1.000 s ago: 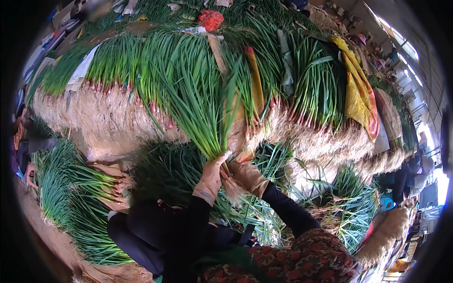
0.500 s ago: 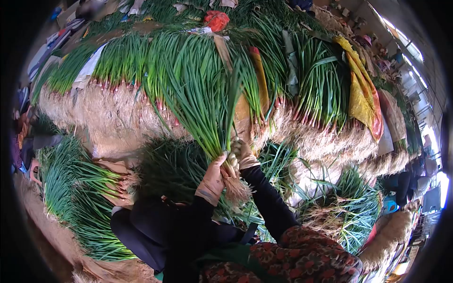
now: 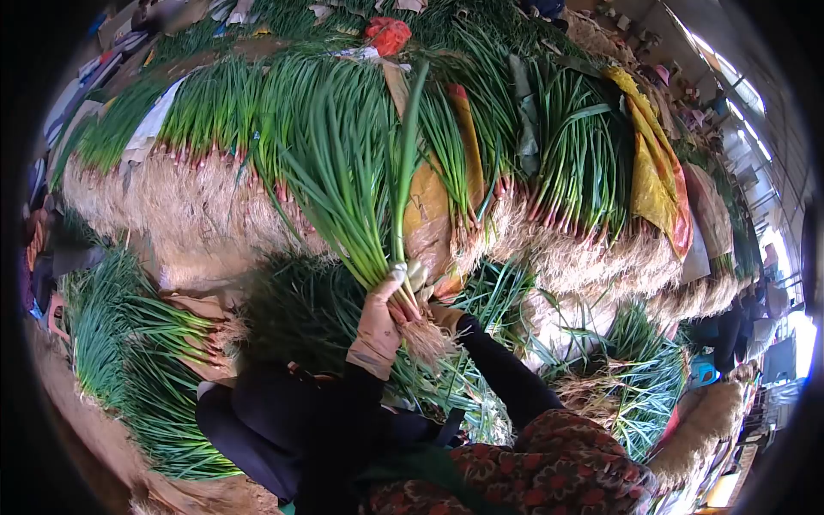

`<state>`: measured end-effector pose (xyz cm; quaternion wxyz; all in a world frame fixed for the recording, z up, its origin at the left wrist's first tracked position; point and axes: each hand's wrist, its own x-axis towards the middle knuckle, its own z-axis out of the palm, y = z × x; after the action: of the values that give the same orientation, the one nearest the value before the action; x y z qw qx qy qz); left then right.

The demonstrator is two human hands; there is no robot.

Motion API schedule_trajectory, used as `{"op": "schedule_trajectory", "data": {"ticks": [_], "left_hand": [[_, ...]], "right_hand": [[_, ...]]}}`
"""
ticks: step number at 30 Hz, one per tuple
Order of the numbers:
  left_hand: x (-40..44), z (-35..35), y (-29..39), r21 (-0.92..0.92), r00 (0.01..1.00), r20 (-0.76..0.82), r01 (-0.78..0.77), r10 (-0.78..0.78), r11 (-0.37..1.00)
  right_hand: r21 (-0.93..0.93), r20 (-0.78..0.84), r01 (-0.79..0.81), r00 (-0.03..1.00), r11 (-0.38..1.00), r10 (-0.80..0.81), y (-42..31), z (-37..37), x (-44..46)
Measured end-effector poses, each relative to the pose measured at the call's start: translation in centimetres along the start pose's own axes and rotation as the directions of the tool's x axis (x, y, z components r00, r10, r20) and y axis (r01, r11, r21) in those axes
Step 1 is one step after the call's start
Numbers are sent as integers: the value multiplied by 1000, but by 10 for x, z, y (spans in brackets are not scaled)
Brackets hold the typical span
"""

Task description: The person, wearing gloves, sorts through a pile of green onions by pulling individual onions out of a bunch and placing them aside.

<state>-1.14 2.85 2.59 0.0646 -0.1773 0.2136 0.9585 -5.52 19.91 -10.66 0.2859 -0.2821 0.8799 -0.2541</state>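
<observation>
My left hand (image 3: 376, 324), in a tan glove or sleeve, is closed around a bunch of green onions (image 3: 365, 232). Its thumb lies across the near side of the stalks, and pale covered fingertips show on the far side. Long green leaves fan up and away from me; a thicker stalk (image 3: 407, 172) stands almost straight at the right of the bunch. Pale stringy roots (image 3: 427, 340) hang below the grip. My right hand (image 3: 445, 316) is close beside these roots, at the bunch's lower right. Its fingers are mostly hidden behind the roots.
A long row of green onions (image 3: 318, 112) lies ahead, roots (image 3: 215, 202) towards me. Yellow sacking (image 3: 648, 163) covers part of it at right; a red plastic bag (image 3: 388, 36) sits at the back. Loose piles lie left (image 3: 163, 369) and right (image 3: 648, 390) of my legs.
My right hand has moved down from beside the stalks to the root end. My left hand keeps its hold, with the bunch shifted slightly left.
</observation>
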Motion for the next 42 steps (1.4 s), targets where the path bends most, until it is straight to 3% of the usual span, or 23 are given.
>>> {"op": "schedule_trajectory", "data": {"ticks": [1,3,4,5,6,7,10,13,15,17,19,21,23,24,26,28,29,33,34,35,38,40,42], "left_hand": [[-9,16,6,-75,1000,-17,-24,23,997],[11,-15,2,-89,990,117,95,-85,991],[10,-9,3,-65,993,63,100,-96,993],[14,-15,-1,-98,982,144,140,-125,985],[20,-27,-8,-126,963,225,180,-148,976],[22,-28,-8,-148,938,305,220,-167,964],[15,-23,-3,162,970,53,227,-238,960],[26,-44,-16,399,989,-99,138,-107,907],[34,-50,-29,374,998,-60,-12,37,927],[32,-55,-28,373,978,-207,111,-34,921],[31,-51,-29,305,967,-245,143,-67,942],[27,-44,-32,179,980,-190,98,-63,979],[33,-63,-32,388,974,-214,158,-78,908],[27,-57,-26,419,969,-234,170,-75,892],[17,-42,-21,226,972,-219,133,-83,965],[19,-46,-22,79,988,-41,149,-146,986],[22,-47,-24,9,984,56,170,-170,985],[18,-39,-25,61,978,113,169,-175,984],[17,-38,-26,33,980,11,199,-200,979],[17,-38,-26,-7,983,37,182,-182,983],[7,-20,-14,-131,963,240,157,-123,979],[9,-18,-7,-69,984,110,149,-141,986],[15,-29,-7,-42,980,55,192,-190,980]], "right_hand": [[-31,-1,100,995,995,-100,-1,-6,-2],[-805,16,-7,999,593,33,-37,-69,-3],[-415,-458,-204,889,887,-9,6,-80,12],[-67,-697,-469,654,881,295,-15,-109,5],[-10,-755,-490,575,871,316,-29,-133,-1],[-138,-724,-407,664,903,188,0,-135,7],[-124,-594,-393,765,911,249,4,-104,6],[-622,-265,-317,946,716,188,-64,-62,-28],[-277,-312,163,917,947,-249,-68,-37,-40],[-60,-419,467,790,882,-447,-8,-21,-19],[426,-313,-1,938,905,149,-53,-70,-32],[505,-434,194,899,841,52,-45,-63,-2],[424,-399,86,911,901,101,-63,-56,13],[83,-608,93,794,992,-24,-56,-44,21],[846,-298,52,871,531,391,-48,-41,27],[989,18,45,909,-140,417,-43,-35,34],[990,42,10,933,-142,358,-38,-34,35],[984,154,-133,969,-116,195,-77,-71,11],[952,-131,60,966,300,224,-63,-50,14],[876,-197,72,956,477,218,-45,-40,24],[753,103,-196,978,628,181,24,-22,62],[739,241,-305,952,601,186,55,-12,65],[72,-244,-358,899,931,365,56,-70,60]]}}
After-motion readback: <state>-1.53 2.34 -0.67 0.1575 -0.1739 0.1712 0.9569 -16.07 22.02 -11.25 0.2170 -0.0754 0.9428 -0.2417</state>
